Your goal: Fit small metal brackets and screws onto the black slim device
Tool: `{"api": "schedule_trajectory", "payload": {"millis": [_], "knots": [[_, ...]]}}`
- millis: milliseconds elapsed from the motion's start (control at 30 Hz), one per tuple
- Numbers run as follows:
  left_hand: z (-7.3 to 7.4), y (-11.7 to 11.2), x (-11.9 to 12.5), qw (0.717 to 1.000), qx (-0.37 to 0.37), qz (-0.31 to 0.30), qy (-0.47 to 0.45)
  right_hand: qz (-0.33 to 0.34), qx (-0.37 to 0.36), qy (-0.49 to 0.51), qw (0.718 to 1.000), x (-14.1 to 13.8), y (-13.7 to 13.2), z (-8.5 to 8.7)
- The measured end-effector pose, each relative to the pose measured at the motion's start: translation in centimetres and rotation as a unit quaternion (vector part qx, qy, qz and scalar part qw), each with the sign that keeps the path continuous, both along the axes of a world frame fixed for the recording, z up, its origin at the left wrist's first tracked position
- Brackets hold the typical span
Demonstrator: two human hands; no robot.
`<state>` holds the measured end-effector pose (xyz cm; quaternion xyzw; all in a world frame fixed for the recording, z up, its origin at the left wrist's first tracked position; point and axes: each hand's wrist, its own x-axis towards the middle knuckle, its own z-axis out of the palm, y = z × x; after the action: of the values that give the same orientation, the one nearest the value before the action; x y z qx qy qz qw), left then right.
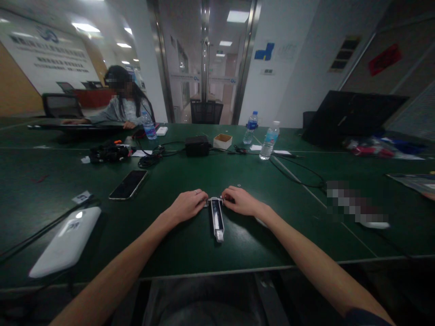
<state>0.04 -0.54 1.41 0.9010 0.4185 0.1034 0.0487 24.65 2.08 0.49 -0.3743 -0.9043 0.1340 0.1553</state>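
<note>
On the green table in front of me lies a long, narrow silver-white tool [219, 235] with a dark middle and a short crosspiece at its far end. Its blunt pale end points toward me; its exact kind is unclear. My left hand [189, 204] has its fingers pinched together at the left end of the crosspiece. Opposite it, my right hand [240, 201] pinches the right end between curled fingers. The fingers cover both tips of the crosspiece. A small ring [239, 185] rests just beyond my right hand.
A phone [128, 184] and a white device [66, 241] lie to the left. Farther back are a black box [197, 146], a small open carton [223, 141], cables and water bottles [269, 141]. A person [129, 102] sits across at far left.
</note>
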Motion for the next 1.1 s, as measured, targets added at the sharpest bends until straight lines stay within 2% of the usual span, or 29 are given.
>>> {"api": "schedule_trajectory", "payload": {"millis": [167,500,833,1100], "knots": [[-0.12,0.08,-0.04,1.000,0.000,-0.002,-0.004,-0.001,0.001,0.001,1.000,-0.10,-0.03,0.07],[0.74,-0.44,0.27,1.000,-0.022,0.013,0.017,-0.002,-0.002,-0.001,1.000,-0.17,-0.23,0.37],[0.00,-0.06,0.01,1.000,-0.003,0.003,-0.008,-0.004,-0.005,-0.008,1.000,-0.17,-0.23,0.44],[0.03,-0.05,0.04,1.000,0.014,-0.001,-0.024,-0.003,-0.002,-0.003,1.000,-0.16,-0.16,0.27]]}}
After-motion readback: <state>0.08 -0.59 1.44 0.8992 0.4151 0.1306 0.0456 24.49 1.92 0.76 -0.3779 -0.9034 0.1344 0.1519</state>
